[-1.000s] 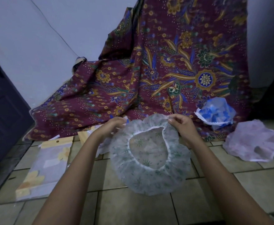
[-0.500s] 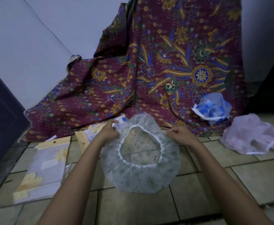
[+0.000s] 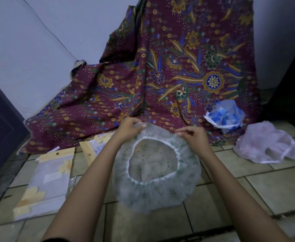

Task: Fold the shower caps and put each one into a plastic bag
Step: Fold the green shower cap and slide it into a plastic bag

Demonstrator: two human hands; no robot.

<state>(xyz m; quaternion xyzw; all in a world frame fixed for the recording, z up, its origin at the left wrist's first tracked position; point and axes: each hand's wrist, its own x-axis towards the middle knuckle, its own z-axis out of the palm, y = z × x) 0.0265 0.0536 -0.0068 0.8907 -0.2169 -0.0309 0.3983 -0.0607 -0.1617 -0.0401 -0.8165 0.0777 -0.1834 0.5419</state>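
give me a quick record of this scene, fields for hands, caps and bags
left hand: pinches the far edge of the green-print shower cap
right hand: pinches the same edge, close by
held cap: unfolded, elastic opening facing the camera
other caps: blue shower cap on the batik cloth; pink shower cap on the tiled floor, right
bags: flower-print plastic bag flat on the floor, left; second bag partly behind the left arm
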